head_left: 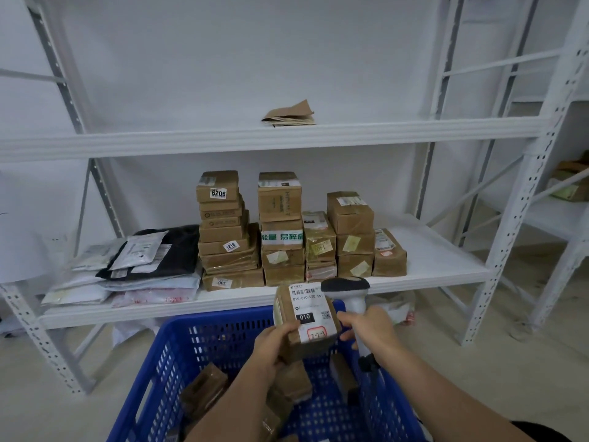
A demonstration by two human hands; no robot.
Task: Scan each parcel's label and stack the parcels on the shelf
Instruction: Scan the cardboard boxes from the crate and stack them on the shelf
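Left hand [274,344] gripped a parcel [304,323] above the blue crate [178,355], label up. Right hand [366,327] was closed round the scanner [349,295], its head at the parcel's 2 o'clock, seemingly touching. Stacked parcels [287,231] sat on the shelf [446,260] at 12 o'clock; mailers [143,266] at 10.
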